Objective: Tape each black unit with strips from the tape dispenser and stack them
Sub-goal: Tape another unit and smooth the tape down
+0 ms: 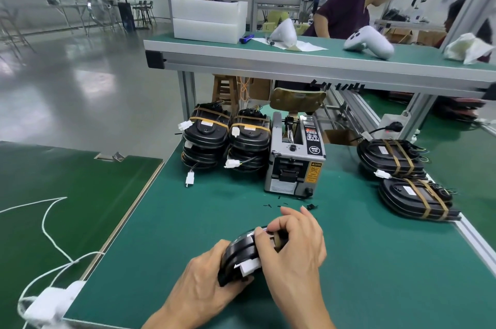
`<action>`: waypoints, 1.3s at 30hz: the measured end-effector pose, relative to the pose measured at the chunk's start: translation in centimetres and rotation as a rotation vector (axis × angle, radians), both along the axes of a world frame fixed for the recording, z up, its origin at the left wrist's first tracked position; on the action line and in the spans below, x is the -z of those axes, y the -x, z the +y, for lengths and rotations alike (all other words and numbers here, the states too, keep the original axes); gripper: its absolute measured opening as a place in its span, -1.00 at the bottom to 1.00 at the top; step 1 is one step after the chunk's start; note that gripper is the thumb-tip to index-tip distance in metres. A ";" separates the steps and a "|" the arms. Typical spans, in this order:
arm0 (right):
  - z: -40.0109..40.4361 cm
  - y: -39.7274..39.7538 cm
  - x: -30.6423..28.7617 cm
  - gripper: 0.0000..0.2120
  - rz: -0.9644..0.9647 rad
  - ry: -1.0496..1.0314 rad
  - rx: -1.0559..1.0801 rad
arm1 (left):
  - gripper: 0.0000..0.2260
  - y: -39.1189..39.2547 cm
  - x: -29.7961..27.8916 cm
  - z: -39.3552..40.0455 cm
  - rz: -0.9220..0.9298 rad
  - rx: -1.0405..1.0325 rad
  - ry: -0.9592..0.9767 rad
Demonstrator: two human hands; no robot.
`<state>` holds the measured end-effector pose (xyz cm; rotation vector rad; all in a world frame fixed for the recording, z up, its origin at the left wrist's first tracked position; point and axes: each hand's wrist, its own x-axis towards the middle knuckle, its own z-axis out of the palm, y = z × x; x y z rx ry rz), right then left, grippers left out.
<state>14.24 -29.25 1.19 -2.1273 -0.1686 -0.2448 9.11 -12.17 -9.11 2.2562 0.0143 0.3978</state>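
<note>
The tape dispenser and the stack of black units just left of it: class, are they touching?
Cannot tell. In the head view the tape dispenser stands right beside the nearer stack of black units, whose edge meets the dispenser's side in the picture, but no clear contact or gap shows.

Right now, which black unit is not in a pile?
The black unit at the near edge of the table, gripped by both hands: left, right. The others sit in piles beside the tape dispenser.
</note>
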 end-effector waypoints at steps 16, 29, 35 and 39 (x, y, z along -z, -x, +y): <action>0.1 -0.1 0.5 -0.67 -0.023 0.020 -0.013 | -0.62 0.1 -0.4 0.0 -0.025 0.006 -0.001; -0.1 0.3 -0.7 -0.13 0.064 0.268 -0.110 | -0.64 0.2 -0.6 -0.2 -0.008 0.006 -0.002; -3.5 -5.2 -2.4 -0.78 -0.002 -0.150 0.010 | -0.60 0.2 -0.4 0.1 -0.023 0.003 -0.046; -4.2 -12.1 -1.7 -0.83 0.195 -0.242 0.033 | -0.58 0.2 -0.5 0.1 -0.013 0.005 -0.049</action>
